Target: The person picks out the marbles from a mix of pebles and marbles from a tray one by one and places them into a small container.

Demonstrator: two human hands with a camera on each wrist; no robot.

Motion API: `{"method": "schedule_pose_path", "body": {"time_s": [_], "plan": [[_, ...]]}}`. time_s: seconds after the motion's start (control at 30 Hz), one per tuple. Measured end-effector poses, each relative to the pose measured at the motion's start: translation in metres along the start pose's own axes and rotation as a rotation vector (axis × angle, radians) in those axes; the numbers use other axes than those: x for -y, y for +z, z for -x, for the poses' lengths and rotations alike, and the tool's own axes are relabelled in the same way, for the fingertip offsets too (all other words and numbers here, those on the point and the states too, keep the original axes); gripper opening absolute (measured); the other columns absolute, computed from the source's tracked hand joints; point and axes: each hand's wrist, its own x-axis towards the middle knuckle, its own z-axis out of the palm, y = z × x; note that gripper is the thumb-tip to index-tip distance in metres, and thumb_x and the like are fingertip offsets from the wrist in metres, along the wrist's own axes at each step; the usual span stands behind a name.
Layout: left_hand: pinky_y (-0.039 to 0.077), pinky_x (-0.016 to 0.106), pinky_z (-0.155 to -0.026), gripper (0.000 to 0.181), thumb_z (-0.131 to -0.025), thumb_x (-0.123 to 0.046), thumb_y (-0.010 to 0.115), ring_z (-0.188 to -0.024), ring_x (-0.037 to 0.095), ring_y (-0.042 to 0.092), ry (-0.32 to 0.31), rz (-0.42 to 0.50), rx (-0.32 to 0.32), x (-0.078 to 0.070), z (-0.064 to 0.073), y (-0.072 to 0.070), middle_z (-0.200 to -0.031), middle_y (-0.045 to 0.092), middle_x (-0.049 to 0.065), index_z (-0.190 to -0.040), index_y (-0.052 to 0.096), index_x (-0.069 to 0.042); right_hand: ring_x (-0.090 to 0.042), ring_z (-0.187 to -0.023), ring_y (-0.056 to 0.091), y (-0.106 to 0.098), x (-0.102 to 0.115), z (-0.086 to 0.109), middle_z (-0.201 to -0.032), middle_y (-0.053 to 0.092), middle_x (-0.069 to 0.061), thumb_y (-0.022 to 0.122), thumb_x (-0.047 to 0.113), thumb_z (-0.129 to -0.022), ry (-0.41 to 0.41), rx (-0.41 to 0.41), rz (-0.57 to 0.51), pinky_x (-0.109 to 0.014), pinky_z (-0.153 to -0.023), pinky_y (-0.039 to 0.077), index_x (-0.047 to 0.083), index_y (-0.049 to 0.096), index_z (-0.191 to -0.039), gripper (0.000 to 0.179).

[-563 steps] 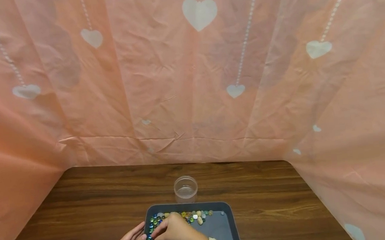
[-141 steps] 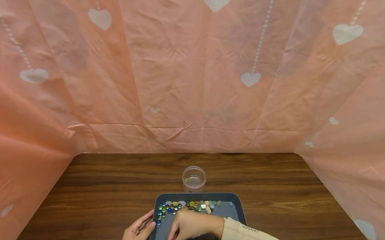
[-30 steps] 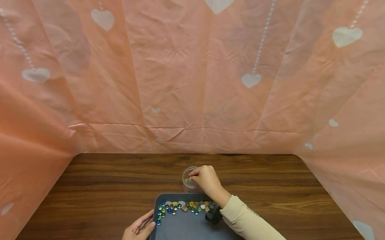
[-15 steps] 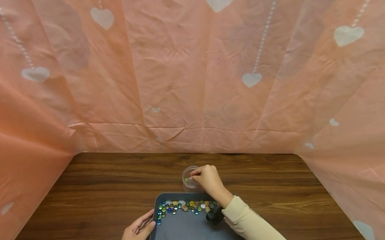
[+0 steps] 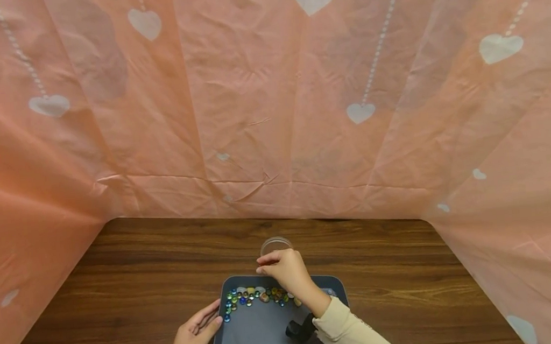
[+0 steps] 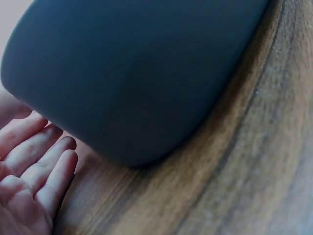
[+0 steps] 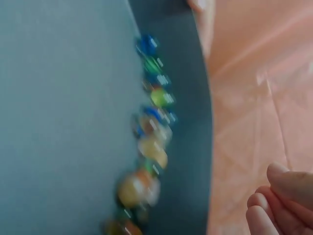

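Observation:
In the head view, a dark grey tray (image 5: 264,337) bears glass beads and smooth pebbles (image 5: 243,300) massed along its far edge and far left corner. My left hand (image 5: 193,335) holds the tray's left rim, thumb at the top and fingers along the outer wall. The left wrist view shows those fingers (image 6: 46,169) fairly straight beside the tray. Over the tray's far rim is my right hand (image 5: 288,272), fingers loosely bent. Nothing shows between its fingertips (image 7: 278,171) in the right wrist view. Behind it stands a clear round container (image 5: 275,240), mostly hidden.
The wooden table (image 5: 166,261) extends around the tray. A pink cloth with white hearts (image 5: 253,141) hangs at the back and both sides. A black wrist camera (image 5: 300,329) hangs under my right wrist, above the tray.
My right hand has drawn back from over the clear container towards the tray, its fingertips leaving the container's opening. My left hand stays at the tray's rim.

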Motion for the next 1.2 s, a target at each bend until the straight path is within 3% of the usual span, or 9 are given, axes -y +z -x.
{"method": "schedule_pose_path", "body": {"time_s": [0.2, 0.43, 0.6, 0.87, 1.2], "plan": [[0.05, 0.02, -0.087, 0.045, -0.083, -0.018, 0.069, -0.106, 0.005, 0.06, 0.003, -0.014, 0.002, -0.001, 0.0, 0.0, -0.126, 0.059, 0.013, -0.123, 0.058, -0.002, -0.014, -0.054, 0.062, 0.019, 0.004, 0.011, -0.077, 0.072, -0.005, 0.076, 0.012, -0.075, 0.03, 0.127, -0.067, -0.019, -0.044, 0.048, 0.004, 0.075, -0.086, 0.014], [0.05, 0.022, -0.089, 0.045, -0.084, -0.022, 0.068, -0.113, 0.017, 0.058, 0.014, -0.038, 0.021, -0.002, 0.001, -0.001, -0.126, 0.058, 0.014, -0.124, 0.057, -0.004, 0.001, -0.07, 0.063, 0.035, 0.002, 0.018, -0.078, 0.073, 0.0, 0.08, 0.014, -0.071, 0.033, 0.243, -0.076, -0.016, -0.058, 0.051, 0.008, 0.076, -0.082, 0.014], [0.05, 0.021, -0.088, 0.046, -0.085, -0.026, 0.066, -0.114, 0.018, 0.057, 0.017, -0.077, 0.035, -0.002, 0.003, -0.002, -0.127, 0.058, 0.014, -0.125, 0.057, -0.005, 0.004, -0.07, 0.061, 0.045, 0.0, 0.023, -0.078, 0.073, 0.003, 0.081, 0.014, -0.069, 0.047, 0.325, -0.094, -0.015, -0.059, 0.05, 0.011, 0.076, -0.082, 0.015], [0.05, 0.022, -0.089, 0.043, -0.084, -0.021, 0.067, -0.104, 0.001, 0.059, 0.023, -0.048, 0.017, 0.0, 0.002, -0.001, -0.125, 0.06, 0.013, -0.123, 0.059, -0.005, 0.006, -0.064, 0.057, 0.055, -0.002, 0.026, -0.075, 0.073, 0.004, 0.083, 0.014, -0.066, 0.025, 0.361, -0.084, -0.015, -0.055, 0.048, 0.012, 0.077, -0.078, 0.015], [0.049, 0.018, -0.088, 0.044, -0.084, -0.023, 0.068, -0.106, 0.001, 0.058, 0.012, -0.05, 0.016, -0.001, 0.001, -0.002, -0.125, 0.06, 0.012, -0.124, 0.059, -0.006, 0.006, -0.066, 0.058, 0.059, -0.002, 0.027, -0.076, 0.073, 0.005, 0.082, 0.015, -0.067, 0.016, 0.386, -0.073, -0.014, -0.056, 0.048, 0.013, 0.077, -0.079, 0.013]]}}
